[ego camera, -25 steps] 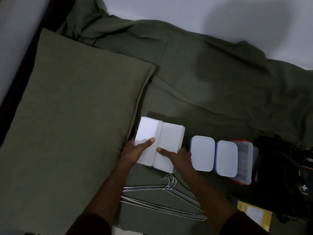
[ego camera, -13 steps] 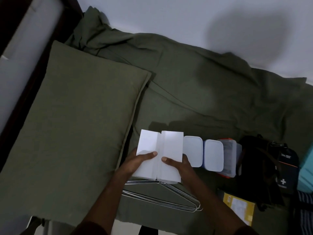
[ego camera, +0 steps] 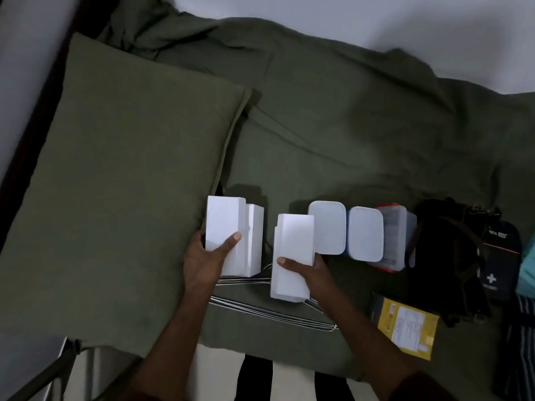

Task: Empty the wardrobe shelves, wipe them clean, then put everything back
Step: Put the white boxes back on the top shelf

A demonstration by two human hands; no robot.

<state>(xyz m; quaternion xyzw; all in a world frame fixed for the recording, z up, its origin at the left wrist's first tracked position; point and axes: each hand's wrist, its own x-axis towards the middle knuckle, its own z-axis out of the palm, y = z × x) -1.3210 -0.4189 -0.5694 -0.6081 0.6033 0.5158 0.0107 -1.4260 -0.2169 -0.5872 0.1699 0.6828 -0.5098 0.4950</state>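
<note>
The left hand (ego camera: 204, 261) grips a pair of white rectangular cardboard boxes (ego camera: 231, 233) stacked side by side, thumb across the front face, fingers curled behind. The right hand (ego camera: 304, 273) grips another white rectangular cardboard box (ego camera: 292, 253), thumb over its front. Both loads are held just above the olive-green bedsheet (ego camera: 333, 125), apart from each other, over a bundle of silver wire hangers (ego camera: 269, 312). Just right of the right-hand box stand two white-lidded plastic containers (ego camera: 346, 230); a large olive-green pillow (ego camera: 115, 183) lies to the left. The risk I see is in the left hand: two smooth boxes pinched together could slide against each other and one could drop onto the hangers. The right-hand box could also knock the nearest container if it swings outward
</note>
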